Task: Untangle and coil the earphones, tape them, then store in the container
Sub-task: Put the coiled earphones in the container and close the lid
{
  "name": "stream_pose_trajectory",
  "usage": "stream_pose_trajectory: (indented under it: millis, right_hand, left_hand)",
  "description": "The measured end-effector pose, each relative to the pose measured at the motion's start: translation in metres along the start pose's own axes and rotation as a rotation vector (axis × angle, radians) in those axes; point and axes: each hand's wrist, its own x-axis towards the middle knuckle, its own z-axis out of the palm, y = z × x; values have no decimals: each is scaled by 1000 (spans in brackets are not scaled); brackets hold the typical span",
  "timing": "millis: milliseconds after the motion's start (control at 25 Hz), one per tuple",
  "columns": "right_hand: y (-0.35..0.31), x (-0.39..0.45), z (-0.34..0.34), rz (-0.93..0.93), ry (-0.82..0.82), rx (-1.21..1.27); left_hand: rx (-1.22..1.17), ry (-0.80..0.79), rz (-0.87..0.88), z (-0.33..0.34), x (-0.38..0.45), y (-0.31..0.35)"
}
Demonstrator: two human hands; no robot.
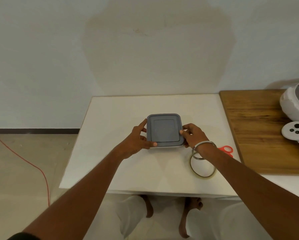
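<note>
Head view. I see a white surface [121, 163] against a pale wall [145, 49], and a wooden board [259, 134] lying along its right side. On the board, at the frame's right edge, sit a white headset [296, 104] and, nearer me, a white controller [294, 133]. The container [164, 130], square with a grey lid on it, rests on the white surface near its middle. My left hand [136, 141] holds its left side, thumb curled over the near left corner of the lid and fingers along the left wall; that grip pinches the container. My right hand [193, 135] holds the right side, thumb tip on the lid's right rim and fingers curled under the near right corner, likewise pinching it. A tape roll [202, 166] lies flat on the surface under my right wrist, near the container but apart from it. Orange scissors [226, 150] lie just right of that wrist, partly hidden. A red cable [32, 163] runs across the floor at left. I cannot see the earphones.
</note>
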Motion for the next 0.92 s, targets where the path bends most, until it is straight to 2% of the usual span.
stream_pose_trajectory:
  millis: [120,240,440,640,920]
  right_hand:
    - [-1,5,-6,19,-57,-16]
    - [-7,7,-12,-30,-105,-161]
    - [-16,22,-8,-49,31,-198]
    - [-14,30,-4,-17,61,-162]
    - [-11,26,6,-201,158,-434]
  left_hand:
    - [18,11,-10,-1,2,-3]
    - [56,-8,27,-2,3,-3]
    - [119,-24,61,-3,4,1]
    - [159,-31,87,-4,7,6]
    - [213,107,84,4,15,9]
